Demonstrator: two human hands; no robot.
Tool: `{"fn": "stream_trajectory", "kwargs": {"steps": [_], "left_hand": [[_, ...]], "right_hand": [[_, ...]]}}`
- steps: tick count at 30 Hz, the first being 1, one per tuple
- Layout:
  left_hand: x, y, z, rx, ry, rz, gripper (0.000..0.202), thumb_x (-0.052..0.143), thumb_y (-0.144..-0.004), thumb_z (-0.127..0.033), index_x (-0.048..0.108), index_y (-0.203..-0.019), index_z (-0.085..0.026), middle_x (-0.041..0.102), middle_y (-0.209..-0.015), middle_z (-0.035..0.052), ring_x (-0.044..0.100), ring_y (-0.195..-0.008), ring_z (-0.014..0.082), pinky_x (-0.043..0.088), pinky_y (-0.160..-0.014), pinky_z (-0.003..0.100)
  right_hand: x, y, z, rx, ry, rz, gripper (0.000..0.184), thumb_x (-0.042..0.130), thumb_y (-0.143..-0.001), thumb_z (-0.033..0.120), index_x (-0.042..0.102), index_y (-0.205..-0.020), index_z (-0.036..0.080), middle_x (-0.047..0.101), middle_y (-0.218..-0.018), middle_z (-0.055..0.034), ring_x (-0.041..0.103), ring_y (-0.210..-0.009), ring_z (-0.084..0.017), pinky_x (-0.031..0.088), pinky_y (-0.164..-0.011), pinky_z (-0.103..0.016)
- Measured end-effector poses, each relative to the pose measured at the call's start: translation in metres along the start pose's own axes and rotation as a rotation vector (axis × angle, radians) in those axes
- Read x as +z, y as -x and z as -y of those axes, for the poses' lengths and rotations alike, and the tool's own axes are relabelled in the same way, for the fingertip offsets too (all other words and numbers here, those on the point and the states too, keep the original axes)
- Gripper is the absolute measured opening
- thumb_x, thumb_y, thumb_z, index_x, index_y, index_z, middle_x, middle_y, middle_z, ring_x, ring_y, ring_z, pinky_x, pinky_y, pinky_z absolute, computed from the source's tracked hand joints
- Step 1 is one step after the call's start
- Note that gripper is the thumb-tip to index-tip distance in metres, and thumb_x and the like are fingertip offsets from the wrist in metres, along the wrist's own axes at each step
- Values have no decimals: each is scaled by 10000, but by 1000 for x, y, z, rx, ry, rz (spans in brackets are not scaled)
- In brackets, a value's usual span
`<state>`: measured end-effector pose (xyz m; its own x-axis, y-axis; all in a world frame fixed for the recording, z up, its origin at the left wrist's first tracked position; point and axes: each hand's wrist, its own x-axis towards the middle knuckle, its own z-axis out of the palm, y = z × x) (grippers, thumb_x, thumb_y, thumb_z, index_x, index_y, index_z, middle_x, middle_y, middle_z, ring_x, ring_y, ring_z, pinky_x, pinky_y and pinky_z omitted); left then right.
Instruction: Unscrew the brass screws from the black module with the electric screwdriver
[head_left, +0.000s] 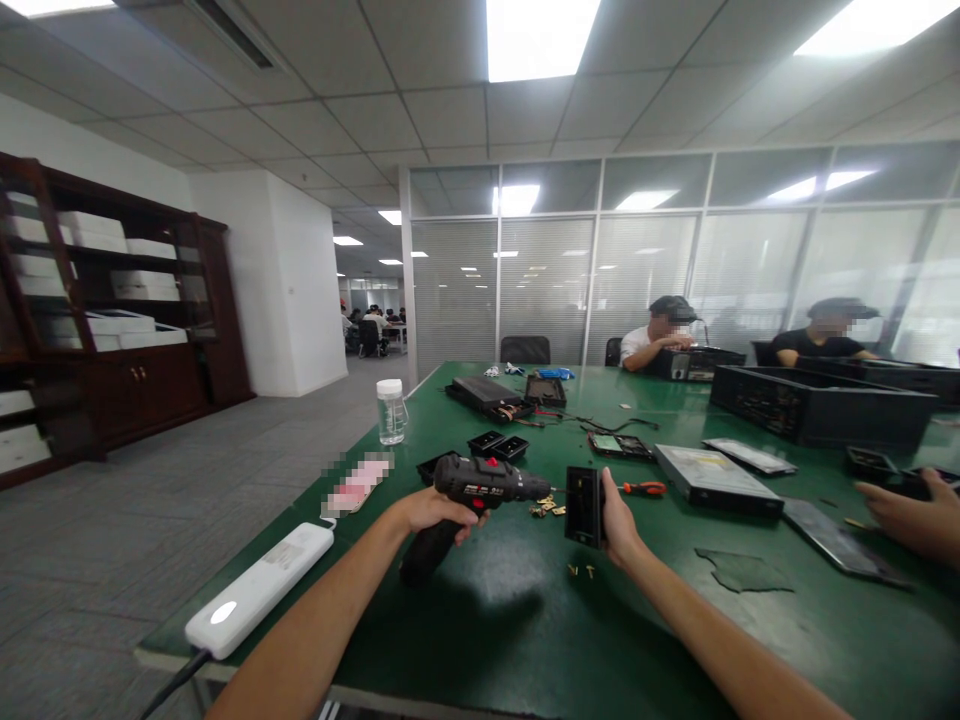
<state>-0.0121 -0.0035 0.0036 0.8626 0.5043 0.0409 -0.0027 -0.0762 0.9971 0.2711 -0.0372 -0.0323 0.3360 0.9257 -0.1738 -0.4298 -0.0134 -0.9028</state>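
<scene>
My left hand (431, 508) is wrapped around the grip of a black cordless drill (480, 482), which points right. My right hand (618, 522) holds a small black open-fronted plastic box (583, 515) upright above the table. The drill's bit ends near the box's left side; whether it touches cannot be made out. Small brass-coloured metal pieces (553, 508) lie between the drill and the box, and a few brass-coloured screws (581, 571) lie just below the box. Behind my right hand is a screwdriver with an orange and black handle (645, 489).
Several black plastic boxes (499, 446) lie behind the drill. A power strip (262, 590), a phone (360, 484) and a bottle (390, 412) line the left edge. A disc drive (716, 483) and a computer case (821, 402) stand right. Another person's hands (911, 515) work at the right edge.
</scene>
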Motion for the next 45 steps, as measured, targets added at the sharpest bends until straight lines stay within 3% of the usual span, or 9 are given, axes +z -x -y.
{"fn": "stream_trajectory", "kwargs": {"steps": [45], "left_hand": [[1, 0, -1, 4, 5, 9, 337, 614, -632, -249, 540, -910, -73, 512, -821, 77, 476, -544, 87, 418, -520, 240]], "right_hand": [[-1, -1, 0, -7, 4, 0, 477, 464, -644, 603, 579, -732, 149, 601, -569, -30, 573, -508, -169, 467, -521, -306]]}}
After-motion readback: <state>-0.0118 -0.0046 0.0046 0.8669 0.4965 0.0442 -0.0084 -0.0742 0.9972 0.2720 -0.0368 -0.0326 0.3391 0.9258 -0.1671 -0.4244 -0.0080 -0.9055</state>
